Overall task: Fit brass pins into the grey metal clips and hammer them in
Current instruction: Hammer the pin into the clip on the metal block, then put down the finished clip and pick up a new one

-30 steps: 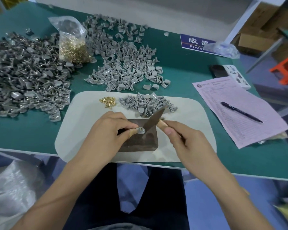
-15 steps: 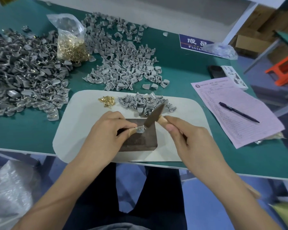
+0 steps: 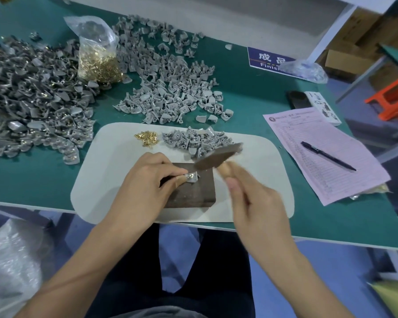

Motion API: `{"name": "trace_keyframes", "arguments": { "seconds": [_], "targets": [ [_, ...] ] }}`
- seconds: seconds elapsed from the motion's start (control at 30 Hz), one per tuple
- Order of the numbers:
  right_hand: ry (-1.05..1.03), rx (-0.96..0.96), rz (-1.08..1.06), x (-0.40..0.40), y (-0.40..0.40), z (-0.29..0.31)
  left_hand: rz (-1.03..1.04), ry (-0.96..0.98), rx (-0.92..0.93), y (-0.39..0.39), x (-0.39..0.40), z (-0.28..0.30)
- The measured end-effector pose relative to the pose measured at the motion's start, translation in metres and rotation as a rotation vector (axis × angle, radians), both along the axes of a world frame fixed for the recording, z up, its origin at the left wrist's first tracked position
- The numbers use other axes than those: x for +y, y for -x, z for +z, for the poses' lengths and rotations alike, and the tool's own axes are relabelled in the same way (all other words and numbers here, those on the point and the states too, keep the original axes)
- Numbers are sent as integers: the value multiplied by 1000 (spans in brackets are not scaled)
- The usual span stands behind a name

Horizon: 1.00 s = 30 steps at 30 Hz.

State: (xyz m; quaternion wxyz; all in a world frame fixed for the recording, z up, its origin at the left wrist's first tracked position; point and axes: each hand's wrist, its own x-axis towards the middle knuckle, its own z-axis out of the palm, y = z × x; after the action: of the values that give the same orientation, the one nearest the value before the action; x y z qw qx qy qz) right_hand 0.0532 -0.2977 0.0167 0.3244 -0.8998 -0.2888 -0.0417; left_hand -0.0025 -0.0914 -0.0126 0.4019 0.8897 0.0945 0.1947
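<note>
On top of the dark rectangular metal block (image 3: 189, 189), near its far edge, lies the single grey metal clip (image 3: 191, 176) being worked, pinched at its left end between the thumb and forefinger of the left hand (image 3: 145, 180). The clip sticks out to the right of those fingertips, its long axis running roughly left to right across the block; whether a pin already sits in it is too small to tell. Just above and to the right of it hovers the dark wedge-shaped hammer head (image 3: 217, 156), blurred, its narrow end pointing down-left toward the clip and its broad end up-right. The right hand (image 3: 251, 198) is curled round the pale wooden hammer handle (image 3: 224, 168), also blurred.

The block rests on a white rounded mat (image 3: 115, 171) on the green table (image 3: 251, 92). On the mat's far side lie a small heap of loose brass pins (image 3: 146, 138) and, to its right, a heap of grey clips (image 3: 193, 141). Further back are two larger spreads of grey clips (image 3: 32, 97) and a clear plastic bag of brass pins (image 3: 97, 56) between them. At the right lies a pink printed sheet (image 3: 319, 152) with a black pen (image 3: 327, 156) on it.
</note>
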Motion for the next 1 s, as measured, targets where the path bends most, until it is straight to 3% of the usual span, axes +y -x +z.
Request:
{"name": "trace_keyframes", "arguments": {
  "seconds": [0.1,0.27,0.4,0.53,0.73,1.0],
  "targets": [
    [230,-28,52,-3,-1,3,3,-16,-9,1,-2,-1],
    [6,-57,-2,-2,-4,2,9,5,-18,2,-3,0],
    [139,-5,4,-6,2,-8,16,-42,16,1,-3,-1],
    [76,-71,-33,-15,-3,-9,61,-233,4,9,-3,-4],
    [197,-270,50,-13,-3,-20,165,-244,-5,18,6,-10],
    [320,-236,86,15,-14,-13,395,-264,64,19,15,-10]
  ]
}}
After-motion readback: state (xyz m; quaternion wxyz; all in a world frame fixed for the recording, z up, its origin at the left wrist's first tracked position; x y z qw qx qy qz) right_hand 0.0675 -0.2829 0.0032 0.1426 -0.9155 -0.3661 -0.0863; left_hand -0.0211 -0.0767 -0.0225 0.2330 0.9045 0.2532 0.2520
